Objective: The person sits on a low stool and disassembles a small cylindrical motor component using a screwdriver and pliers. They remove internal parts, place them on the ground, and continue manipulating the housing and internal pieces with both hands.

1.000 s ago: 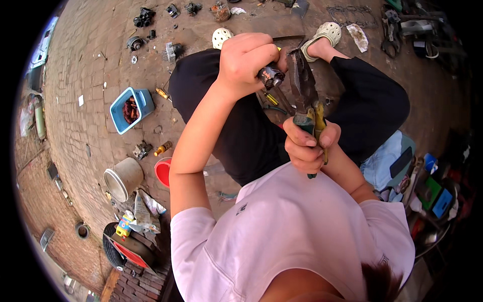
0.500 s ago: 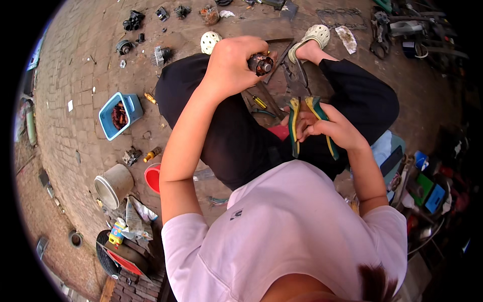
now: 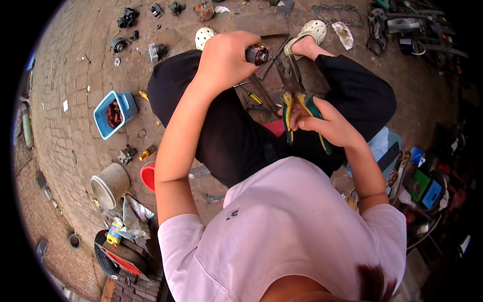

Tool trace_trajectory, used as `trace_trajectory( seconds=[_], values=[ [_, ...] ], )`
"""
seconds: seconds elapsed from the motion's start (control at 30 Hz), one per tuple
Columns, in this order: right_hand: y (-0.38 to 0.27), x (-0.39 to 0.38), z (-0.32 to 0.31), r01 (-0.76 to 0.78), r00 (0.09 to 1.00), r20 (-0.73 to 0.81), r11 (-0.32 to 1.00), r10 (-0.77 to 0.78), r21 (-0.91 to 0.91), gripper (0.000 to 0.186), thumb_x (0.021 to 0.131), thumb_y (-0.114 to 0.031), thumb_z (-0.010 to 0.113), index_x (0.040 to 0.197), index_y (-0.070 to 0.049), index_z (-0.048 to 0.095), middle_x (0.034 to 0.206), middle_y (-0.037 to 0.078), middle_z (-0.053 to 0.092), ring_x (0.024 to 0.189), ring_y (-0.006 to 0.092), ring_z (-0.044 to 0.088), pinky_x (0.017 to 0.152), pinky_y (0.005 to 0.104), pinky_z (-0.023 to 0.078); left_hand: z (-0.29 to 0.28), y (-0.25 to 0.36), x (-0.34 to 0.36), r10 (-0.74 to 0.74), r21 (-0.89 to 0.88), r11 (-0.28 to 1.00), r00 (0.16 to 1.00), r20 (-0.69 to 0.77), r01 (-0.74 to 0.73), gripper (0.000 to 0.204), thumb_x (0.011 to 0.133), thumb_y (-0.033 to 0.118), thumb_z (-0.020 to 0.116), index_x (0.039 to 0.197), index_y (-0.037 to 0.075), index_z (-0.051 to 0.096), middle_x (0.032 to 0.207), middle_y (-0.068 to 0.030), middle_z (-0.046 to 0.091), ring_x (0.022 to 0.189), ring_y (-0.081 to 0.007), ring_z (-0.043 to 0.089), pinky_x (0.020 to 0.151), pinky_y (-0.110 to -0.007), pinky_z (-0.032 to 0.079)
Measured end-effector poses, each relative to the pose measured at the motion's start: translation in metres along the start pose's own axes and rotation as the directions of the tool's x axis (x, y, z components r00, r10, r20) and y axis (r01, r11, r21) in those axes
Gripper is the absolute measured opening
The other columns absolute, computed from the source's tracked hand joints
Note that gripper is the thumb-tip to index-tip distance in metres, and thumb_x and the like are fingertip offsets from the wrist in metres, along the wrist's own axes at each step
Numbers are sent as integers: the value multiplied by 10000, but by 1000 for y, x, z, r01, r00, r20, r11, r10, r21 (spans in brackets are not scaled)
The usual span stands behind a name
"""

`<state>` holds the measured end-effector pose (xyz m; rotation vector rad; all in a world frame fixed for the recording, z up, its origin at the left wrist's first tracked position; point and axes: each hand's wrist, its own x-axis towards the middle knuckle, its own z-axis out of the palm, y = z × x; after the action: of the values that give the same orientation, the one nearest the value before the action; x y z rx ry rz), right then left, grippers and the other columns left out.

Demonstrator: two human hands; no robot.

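My left hand (image 3: 226, 63) is closed around a dark cylindrical motor armature (image 3: 257, 55) with coppery windings, its end and shaft facing right. My right hand (image 3: 327, 123) grips a pair of pliers (image 3: 288, 118) with green-and-yellow handles. The handles are spread and the dark jaws stand parted, pointing away from me. Those jaws are to the right of the armature, with a gap between them. Beyond and below lie dark metal bars (image 3: 269, 95) and a yellow-and-black screwdriver (image 3: 256, 98) on the ground between my legs.
To my left stand a blue basket (image 3: 130, 104) of reddish-brown scraps, a grey-white bucket (image 3: 115, 181) and a red container (image 3: 148, 176). Motor parts (image 3: 128, 18) lie scattered at the far left. Metal pieces (image 3: 377, 30) crowd the far right; a cluttered heap (image 3: 425, 189) lies to my right.
The pliers have moved slightly up and left, bringing their jaws a little closer to the armature. My left hand keeps its hold. The whole view has shifted slightly.
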<state>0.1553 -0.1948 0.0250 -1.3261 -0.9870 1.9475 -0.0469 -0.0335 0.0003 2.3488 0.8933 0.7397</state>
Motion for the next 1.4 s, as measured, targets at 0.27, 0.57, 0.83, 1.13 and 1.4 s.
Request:
trace_trajectory(
  seconds=[0.27,0.57,0.83,1.13,1.4],
  values=[
    [13,10,-4,-1,999,35,997,-2,79,303,838,-15,515,1133,48,541,936,94,633,855,147,613,787,298,533,5,3,0,-212,-58,973,966,146,222,310,810,256,755,763,-6,596,578,-115,515,521,-195,502,525,-326,407],
    [51,30,-23,-17,995,-95,996,26,86,231,867,-95,550,1061,29,575,868,69,628,756,128,595,670,259,488,11,-10,-1,-349,0,936,929,126,351,287,824,262,732,787,-2,626,550,-61,578,515,-95,540,523,-274,425],
    [244,169,-105,-558,500,-781,829,374,40,376,807,-292,662,981,40,636,984,205,637,930,266,632,811,366,500,10,-11,3,-338,-60,937,935,109,345,329,788,340,742,853,23,680,656,-156,597,599,-313,578,583,-360,467],
    [283,191,-105,-783,211,-973,612,94,-111,485,808,-274,716,1148,-11,492,1232,210,541,1137,392,555,937,452,480,-6,-4,1,-493,-179,807,809,319,562,356,777,305,779,856,-15,643,575,-76,512,547,-170,472,572,-314,434],
    [294,240,-141,-775,392,-877,613,277,-153,607,797,-392,744,1173,15,496,1156,242,624,1072,399,611,900,482,497,-15,11,6,-397,-461,618,759,516,637,254,807,151,766,752,35,547,665,30,432,639,-72,399,576,-243,347]
  ],
)
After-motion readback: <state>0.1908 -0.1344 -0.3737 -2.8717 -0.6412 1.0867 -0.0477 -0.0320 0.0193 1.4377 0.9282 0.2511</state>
